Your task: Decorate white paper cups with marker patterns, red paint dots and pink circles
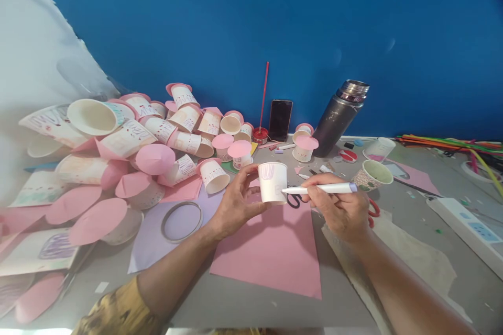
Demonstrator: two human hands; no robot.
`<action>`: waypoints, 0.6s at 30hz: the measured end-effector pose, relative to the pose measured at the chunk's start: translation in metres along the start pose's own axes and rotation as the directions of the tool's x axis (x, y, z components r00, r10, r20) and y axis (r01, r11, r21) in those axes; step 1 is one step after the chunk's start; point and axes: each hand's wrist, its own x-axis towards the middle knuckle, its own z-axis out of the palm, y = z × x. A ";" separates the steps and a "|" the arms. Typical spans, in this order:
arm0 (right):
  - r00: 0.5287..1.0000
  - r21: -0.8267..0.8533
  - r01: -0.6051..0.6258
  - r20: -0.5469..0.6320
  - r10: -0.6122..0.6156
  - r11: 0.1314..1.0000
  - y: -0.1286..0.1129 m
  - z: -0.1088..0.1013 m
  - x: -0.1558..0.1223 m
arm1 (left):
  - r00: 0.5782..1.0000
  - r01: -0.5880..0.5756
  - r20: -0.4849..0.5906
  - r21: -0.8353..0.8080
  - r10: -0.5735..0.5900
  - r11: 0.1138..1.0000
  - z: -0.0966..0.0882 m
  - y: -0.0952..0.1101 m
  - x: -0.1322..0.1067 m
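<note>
In the middle of the head view, my left hand (238, 199) grips a small white paper cup (273, 180) from its left side. Purple scribbles mark the cup near its rim, and a faint mark shows lower on its right. My right hand (340, 209) holds a white marker (322, 189) with a purple end. The marker's tip touches or nearly touches the cup's lower right side. Below the cup lies a pink paper sheet (271, 256). Dark scissor handles (294, 200) show partly behind the marker.
Many decorated cups with pink paper pieces (129, 138) are heaped at left. A grey ring (182, 221) lies on purple paper (143, 243). Behind stand a phone (280, 119) and a dark flask (340, 118). A patterned cup (372, 175) and a power strip (469, 227) are at right.
</note>
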 end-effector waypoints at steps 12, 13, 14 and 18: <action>1.000 0.100 -0.025 0.009 0.025 0.995 0.007 -0.003 -0.003 | 1.000 -0.005 0.008 0.013 0.005 1.000 -0.002 -0.002 0.000; 0.999 0.119 -0.037 -0.011 0.038 0.992 0.008 -0.003 -0.003 | 1.000 -0.009 0.010 0.012 0.009 1.000 -0.003 -0.002 0.000; 0.998 0.133 -0.048 -0.040 0.054 0.990 0.009 -0.003 -0.003 | 1.000 -0.012 0.014 0.010 0.012 1.000 -0.003 -0.002 0.000; 0.979 0.124 -0.102 -0.162 0.121 0.987 0.016 0.000 0.000 | 0.999 0.006 0.037 -0.027 -0.005 1.000 -0.003 -0.003 0.001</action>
